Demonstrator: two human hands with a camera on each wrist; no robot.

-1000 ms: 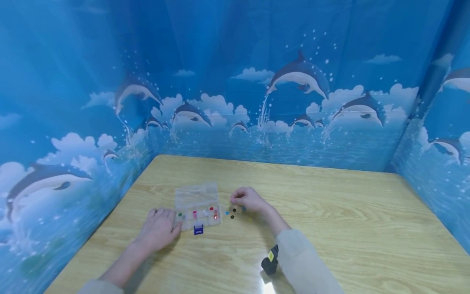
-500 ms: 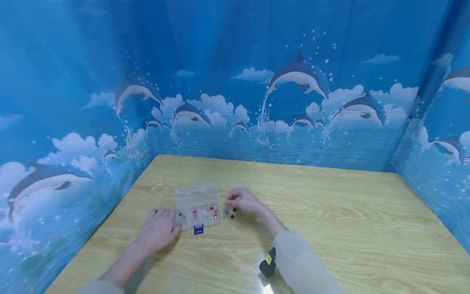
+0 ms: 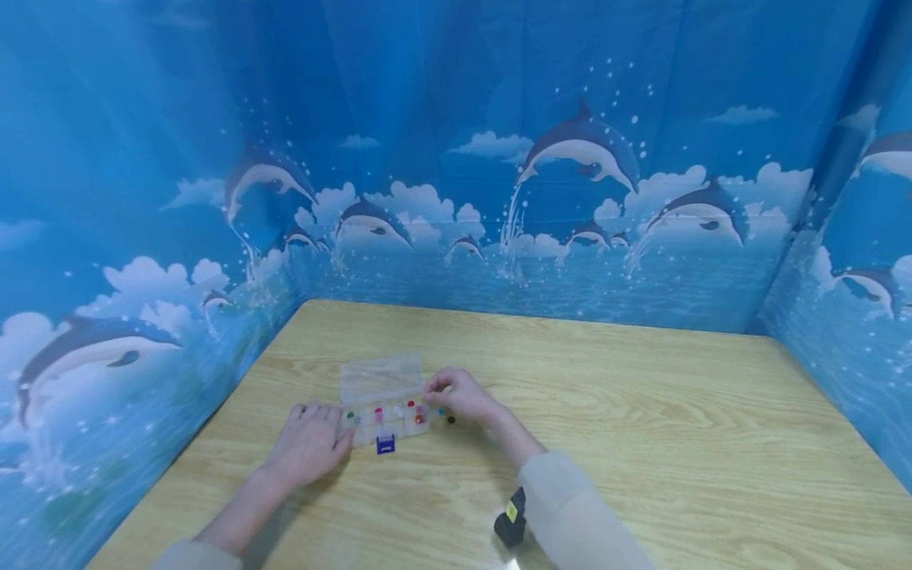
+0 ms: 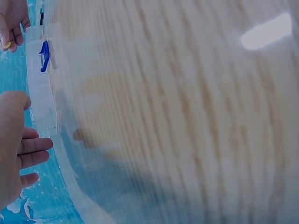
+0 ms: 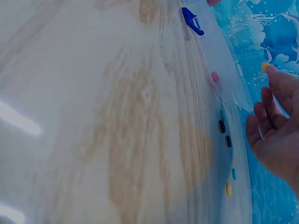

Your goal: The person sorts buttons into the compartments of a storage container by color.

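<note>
A clear plastic compartment box (image 3: 363, 430) lies on the table with its lid (image 3: 381, 378) laid back and a blue latch (image 3: 385, 445) at the front. Green, pink and red pieces sit in its compartments. My left hand (image 3: 309, 443) rests at the box's left end, fingers fairly straight, thumb by the front corner. Between thumb and fingertip my right hand (image 3: 461, 393) pinches a small yellow disc (image 5: 265, 66), held up over the box's right end. Beside that end lie black discs (image 5: 221, 126) and a blue disc (image 5: 234, 174), partly hidden by the hand in the head view.
Another yellow disc (image 5: 228, 190) lies farther from the box. A black device with a yellow label (image 3: 511, 518) is at the right sleeve. Blue dolphin-print curtains (image 3: 456, 158) stand behind and along both sides of the wooden table (image 3: 641, 412).
My right hand has moved left from the loose discs to the box's right end, pinching the yellow disc. The black device has shifted left along with the sleeve. My left hand stays put.
</note>
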